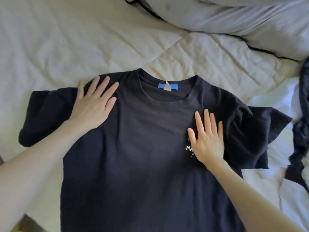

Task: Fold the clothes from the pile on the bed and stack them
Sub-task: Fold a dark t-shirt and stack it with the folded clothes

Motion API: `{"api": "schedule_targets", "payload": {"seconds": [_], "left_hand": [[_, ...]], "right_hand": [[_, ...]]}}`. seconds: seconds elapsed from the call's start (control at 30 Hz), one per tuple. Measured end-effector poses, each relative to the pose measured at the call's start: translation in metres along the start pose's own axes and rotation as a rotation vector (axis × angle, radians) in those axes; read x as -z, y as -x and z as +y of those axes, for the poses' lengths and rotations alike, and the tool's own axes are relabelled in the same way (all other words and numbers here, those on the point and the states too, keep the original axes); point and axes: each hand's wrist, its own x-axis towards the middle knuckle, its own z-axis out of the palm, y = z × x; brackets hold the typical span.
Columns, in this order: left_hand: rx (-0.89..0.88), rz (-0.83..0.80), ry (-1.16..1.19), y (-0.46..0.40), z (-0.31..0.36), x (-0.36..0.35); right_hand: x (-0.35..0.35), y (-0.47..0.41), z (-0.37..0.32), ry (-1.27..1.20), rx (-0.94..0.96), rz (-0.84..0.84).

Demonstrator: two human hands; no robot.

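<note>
Nearest to me, the hem end of the black T-shirt point(142, 156) runs out of view below my forearms; the shirt lies face up on the bed cover point(66, 47), under both palms. I judge the risk to be the right sleeve point(260, 136), bunched just outside my right hand point(207, 141): folding now would trap those creases, and a hard sideways push could drag the whole shirt askew on the soft quilt. My left hand point(93, 106) lies flat, fingers spread, on the left shoulder beside the collar. My right hand lies flat too, fingers straight, covering part of the white chest print point(189, 148). Neither grips anything. More dark clothes point(301, 131) wait beyond my right hand.
</note>
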Motion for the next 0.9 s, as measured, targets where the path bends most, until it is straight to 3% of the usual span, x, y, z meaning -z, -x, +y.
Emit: {"api": "schedule_targets", "payload": {"seconds": [0.1,0.2,0.37,0.43,0.53,0.6,0.73,0.9], "left_hand": [[0.149,0.088,0.115,0.004,-0.043,0.008],[0.324,0.012,0.329,0.012,-0.084,0.006],[0.407,-0.044,0.307,0.015,-0.119,0.008],[0.451,-0.066,0.328,0.014,-0.129,0.012],[0.360,-0.120,0.285,0.018,-0.141,0.011],[0.382,-0.051,0.317,0.023,-0.150,0.008],[0.696,0.248,0.562,0.024,-0.174,0.009],[0.848,0.291,0.941,0.033,-0.171,-0.002]], "right_hand": [[0.009,0.004,-0.014,-0.046,-0.048,0.014],[0.018,0.012,-0.065,-0.088,0.084,0.058],[0.018,0.017,-0.179,-0.106,0.409,0.036],[0.017,0.010,-0.209,-0.128,0.407,0.034],[0.007,-0.001,-0.225,-0.128,0.367,-0.005],[-0.002,-0.003,-0.225,-0.098,0.352,-0.008],[-0.008,-0.003,-0.227,-0.161,0.323,0.055],[-0.020,-0.010,-0.225,-0.106,0.353,0.086]]}}
